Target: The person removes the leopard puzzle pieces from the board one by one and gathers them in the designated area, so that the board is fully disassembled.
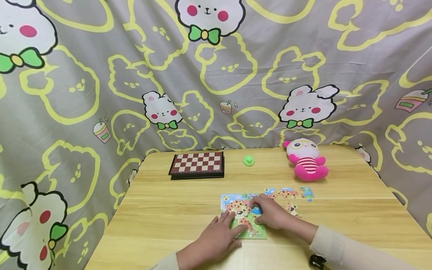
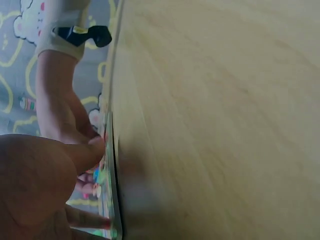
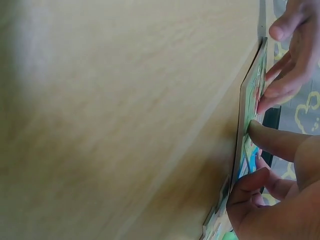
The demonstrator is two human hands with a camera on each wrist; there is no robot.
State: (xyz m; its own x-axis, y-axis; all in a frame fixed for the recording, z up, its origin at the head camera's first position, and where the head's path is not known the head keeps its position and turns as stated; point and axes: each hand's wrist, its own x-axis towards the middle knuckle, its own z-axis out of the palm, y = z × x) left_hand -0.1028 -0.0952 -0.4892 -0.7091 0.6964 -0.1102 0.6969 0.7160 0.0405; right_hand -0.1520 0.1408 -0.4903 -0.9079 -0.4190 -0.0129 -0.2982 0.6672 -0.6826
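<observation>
Left hand [image 1: 216, 236], head view: fingers flat and spread on the near left of the puzzle board [image 1: 236, 202], gripping nothing; right hand [image 1: 270, 213], fingers bent down onto a puzzle piece [image 1: 256, 210] at the board's middle, board flat on the tabletop [image 1: 168, 210] with loose pieces [image 1: 287, 194] just to its right; risk judged that uneven pressing pops seated pieces or slides the board. Left wrist view: adds only the board's thin edge [image 2: 114, 200] and fingertips [image 2: 95, 146] touching it. Right wrist view: shows the thumb [image 3: 270, 140] pressing the board face [image 3: 252, 100], hidden from the head camera.
</observation>
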